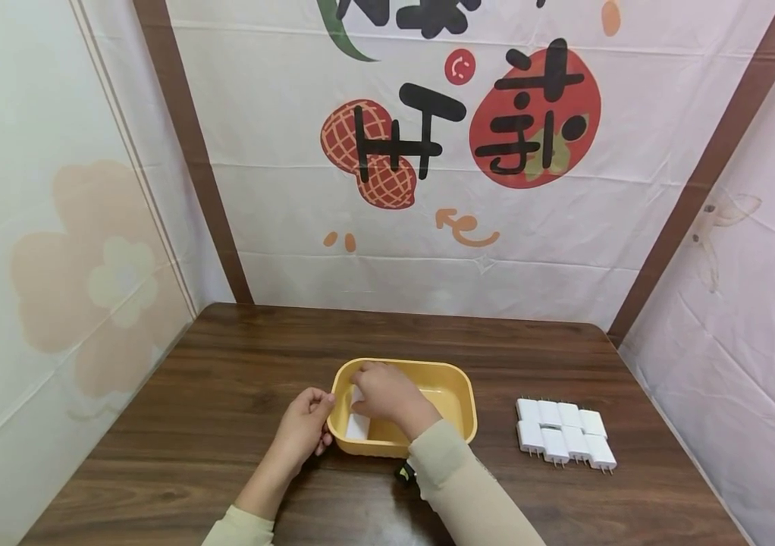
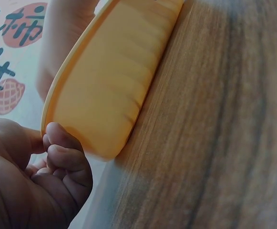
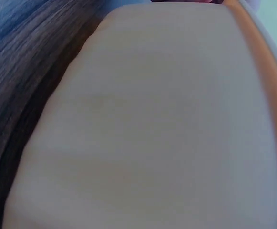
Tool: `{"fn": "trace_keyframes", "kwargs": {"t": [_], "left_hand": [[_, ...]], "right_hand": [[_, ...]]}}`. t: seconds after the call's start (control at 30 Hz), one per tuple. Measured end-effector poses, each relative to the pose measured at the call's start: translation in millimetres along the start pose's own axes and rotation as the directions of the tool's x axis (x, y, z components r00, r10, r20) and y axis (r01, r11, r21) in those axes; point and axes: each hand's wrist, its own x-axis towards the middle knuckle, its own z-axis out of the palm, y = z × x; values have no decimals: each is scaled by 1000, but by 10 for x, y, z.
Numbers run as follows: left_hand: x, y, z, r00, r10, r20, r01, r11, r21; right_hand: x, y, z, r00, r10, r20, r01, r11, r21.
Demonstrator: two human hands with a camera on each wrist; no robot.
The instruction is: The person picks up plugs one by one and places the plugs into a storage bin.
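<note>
On the left, the person's left hand (image 1: 305,428) sits at the left end of the shallow yellow plastic tub (image 1: 459,383), fingers curled with the fingertips against its rim and outer wall; the left wrist view shows those fingers (image 2: 64,155) folded in beside the tub's curved corner (image 2: 105,90), which looks to me like a bracing hold that keeps the light tub from sliding on the dark wood-grain table (image 1: 224,364). Just to the right, the right hand (image 1: 387,394) reaches over the near rim and down into the tub, its fingers closed around a small white block-shaped charger plug (image 1: 357,425) that stands against the tub's left inner wall; exactly how the fingertips pinch it I cannot tell, since the hand covers the top of the plug and the right wrist view is a blur of tub and table. A cream sleeve (image 1: 456,485) covers that forearm. Further right, well apart from the tub, a neat double row of matching white charger plugs (image 1: 565,432) lies flat on the table with prongs pointing towards the near edge, packed touching one another, presumably so that each is easy to pick off in turn.
</note>
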Motion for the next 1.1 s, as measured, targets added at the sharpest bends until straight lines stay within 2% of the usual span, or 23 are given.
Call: {"fn": "trace_keyframes", "kwargs": {"t": [0.5,0.77,1.1], "left_hand": [[19,10,24,1000,-9,-10,9,1000,0],[9,4,30,1000,-3,-10,3,1000,0],[20,-13,21,1000,0,-9,0,1000,-4]], "right_hand": [[-157,88,-171,999,-10,-44,12,999,51],[-335,131,-233,999,-4,-45,6,999,35],[-575,120,-360,995,-40,-92,43,999,29]]}}
